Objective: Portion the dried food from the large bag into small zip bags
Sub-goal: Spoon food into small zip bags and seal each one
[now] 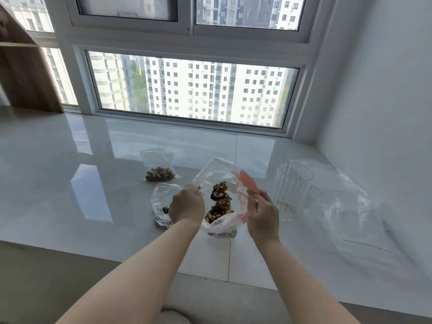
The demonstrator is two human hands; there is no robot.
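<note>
Nearest us, the left hand grips the rim of the large bag on the table; right hand fingers pinch a white spoon inside it. We judge scooping is in hand; next, the load must reach the open small bag. Count: two small bags, one filled; one glass.

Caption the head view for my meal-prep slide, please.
Left hand holds the large bag open while right hand dips a spoon in.
</note>
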